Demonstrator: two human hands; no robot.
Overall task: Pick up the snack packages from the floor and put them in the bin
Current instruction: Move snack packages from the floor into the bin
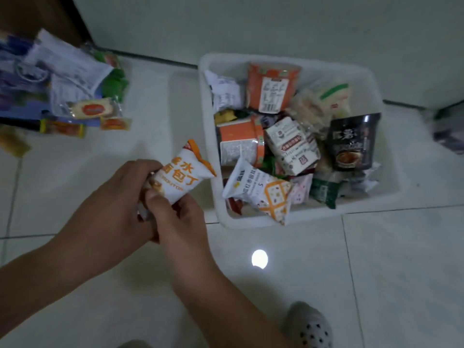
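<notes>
We are crouching over a pale tiled floor [376,272], which is filling most of the view. A white plastic bin [246,222] is sitting on it to the right, already crowded with packets and cups. A loose pile of snack packages [62,91] is lying on the floor at the far left, well apart from the bin, its wrappers blurred.

Our left hand [118,197] and right hand [180,222] are meeting just left of the bin, above the floor. Both are grasping one white-and-orange snack package [180,179]. The left fingers are curling round its lower end, and the right thumb is pinching it from below. The package is tilting up and to the right, with its top corner near the bin's left wall but not over it.

Inside the bin, a black cup [354,144] is lying at the right. Two orange cups [272,87] are lying on their sides toward the back and left. A white pouch with an orange lattice [261,194] is leaning at the near edge.

A grey slipper [311,327] is showing at the bottom, and a round light reflection [259,258] is shining on the tiles.
</notes>
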